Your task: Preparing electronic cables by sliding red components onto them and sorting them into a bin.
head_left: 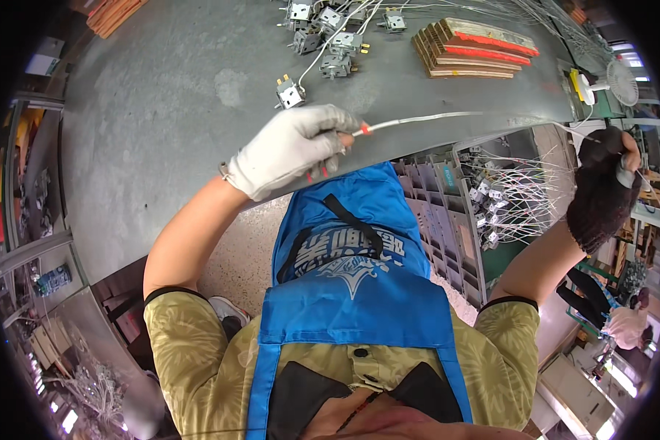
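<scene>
A thin white wire (418,118) stretches between my two hands above the front edge of the grey table (147,139). My left hand (286,150), in a white glove with bare fingertips, pinches it near a small red mark. Far to the right, my right hand (607,180) in a dark knitted glove is closed around the wire, its thumb showing. Just beyond the left hand lies a small metal switch-like part (290,94) with brass prongs, a white lead running from it. More such metal parts (337,44) are heaped farther back with tangled leads.
A stack of wooden strips with red edges (484,50) lies at the back right, near a small white fan (622,83). Below the table, a crate (440,194) stands beside metal parts with many wires (517,194). Another person (623,323) is at the far right.
</scene>
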Motion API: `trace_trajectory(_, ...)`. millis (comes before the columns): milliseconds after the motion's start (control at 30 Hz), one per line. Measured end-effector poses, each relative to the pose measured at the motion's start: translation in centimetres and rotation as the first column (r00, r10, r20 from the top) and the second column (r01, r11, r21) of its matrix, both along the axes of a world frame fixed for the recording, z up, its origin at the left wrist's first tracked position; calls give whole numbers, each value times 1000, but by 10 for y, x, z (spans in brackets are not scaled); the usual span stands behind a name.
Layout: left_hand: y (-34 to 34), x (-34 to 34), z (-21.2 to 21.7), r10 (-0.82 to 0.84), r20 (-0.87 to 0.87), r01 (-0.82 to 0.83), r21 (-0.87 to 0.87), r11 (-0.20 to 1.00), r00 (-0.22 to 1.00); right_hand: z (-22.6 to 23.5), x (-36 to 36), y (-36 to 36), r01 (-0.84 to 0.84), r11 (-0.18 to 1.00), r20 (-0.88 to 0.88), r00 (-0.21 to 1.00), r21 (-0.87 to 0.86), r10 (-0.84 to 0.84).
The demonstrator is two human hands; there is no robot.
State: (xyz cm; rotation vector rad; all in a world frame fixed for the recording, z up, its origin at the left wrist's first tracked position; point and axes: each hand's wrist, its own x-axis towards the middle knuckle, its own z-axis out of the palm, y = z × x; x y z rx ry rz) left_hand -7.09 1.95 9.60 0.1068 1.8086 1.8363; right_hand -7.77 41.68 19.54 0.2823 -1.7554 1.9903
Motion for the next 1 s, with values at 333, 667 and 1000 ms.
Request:
trace_trajectory(333,-4,8,3,-151,-386,219,136,966,910,13,4,28,-554,755,73,788,-351,612)
trace_trajectory(667,6,5,-3,62,-491,-69,5,998,869,-33,-8,27,-281,800,110,913,-530,393)
trace_trajectory(1000,7,1,8,-15,-175,-3,-103,995,985,-63,-21,37,-277,715,111,890,-641,443)
